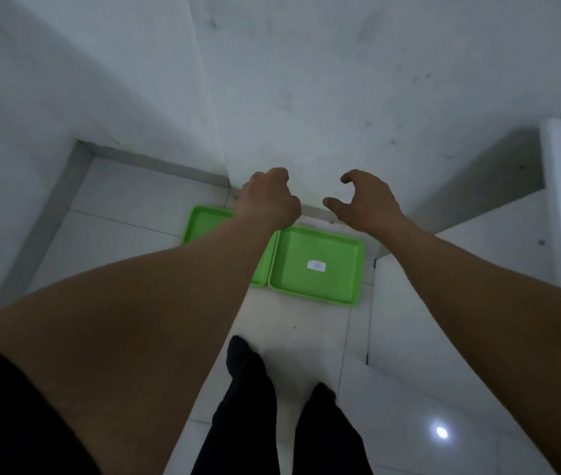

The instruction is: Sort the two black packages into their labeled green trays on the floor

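Observation:
Two green trays lie side by side on the white tiled floor against a wall corner. The right tray (340, 250) holds only a small white label (316, 266). My left forearm covers most of the left tray (203, 222), so its label is hidden. Stretched out above the trays, my left hand (268, 197) has its fingers curled in and holds nothing. My right hand (366, 200) hangs beside it with fingers apart and curved, empty. No black package is in view.
A projecting white wall corner (227, 159) rises right behind the trays. A white ledge or cabinet (498, 231) stands at the right, close to the right tray. My legs in black trousers (248, 389) stand on the floor just before the trays.

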